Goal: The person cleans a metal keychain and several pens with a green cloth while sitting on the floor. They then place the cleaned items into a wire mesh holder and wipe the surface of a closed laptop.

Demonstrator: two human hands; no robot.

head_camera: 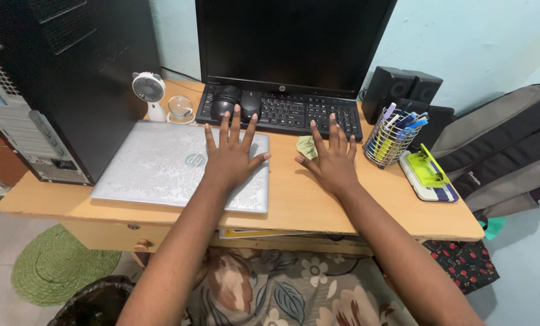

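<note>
Left hand [232,152] lies flat on closed laptop [161,166].

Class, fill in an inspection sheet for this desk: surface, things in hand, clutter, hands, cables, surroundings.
Surface: wooden desk, bare strip between the hands.
Things in hand: closed silver laptop under the left hand; green cloth beside the right hand.
Clutter: small white fan, mesh pen holder, green hole punch, keyboard, mouse.
Hands: left hand flat, fingers spread, on the laptop; right hand flat on the desk.
Cables: one thin cable behind the fan.
Surroundings: monitor, computer tower, speakers, backpack, green mat.
</note>
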